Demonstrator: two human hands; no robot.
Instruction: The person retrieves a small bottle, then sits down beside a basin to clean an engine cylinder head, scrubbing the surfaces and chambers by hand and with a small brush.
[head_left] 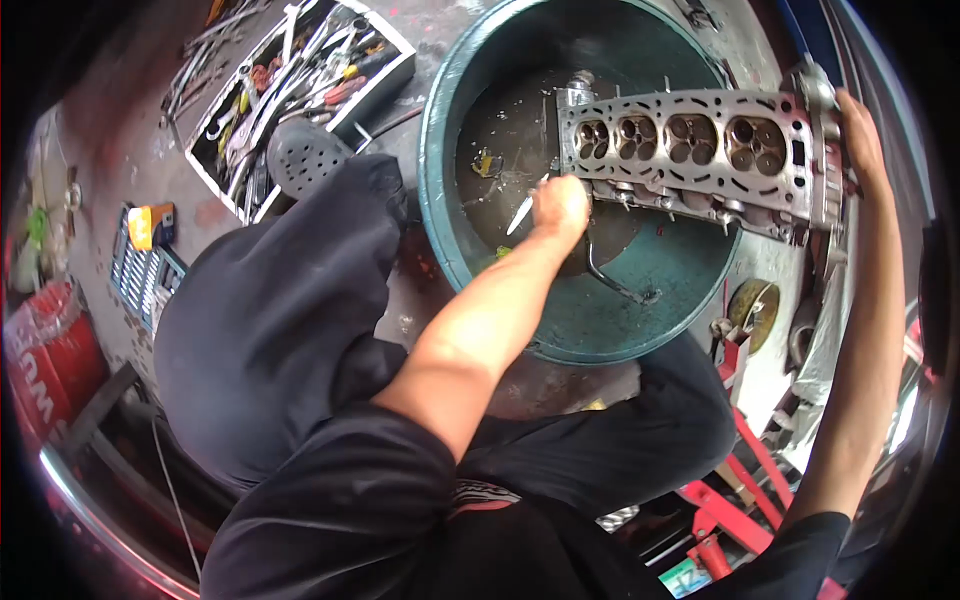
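Note:
A metal engine cylinder head [685,150] is held over a large green tub [440,190], its flat face with several round combustion chambers turned up toward me. My right hand [860,135] grips its far right end, the fingers partly hidden behind the casting. At the lower left corner of the head, my left hand [562,205] is closed in a fist. A thin white pointed tool [520,215] sticks out of that fist; its other end is hidden. Dark liquid with bits of debris [487,163] lies in the tub, and a bent dark pipe [610,282] shows below the head.
A white toolbox [395,70] full of wrenches and other hand tools stands at the upper left, partly behind my shoe [305,158]. A blue tray [135,262] and a red container [50,350] are further left. Red metal framework [725,515] lies at lower right.

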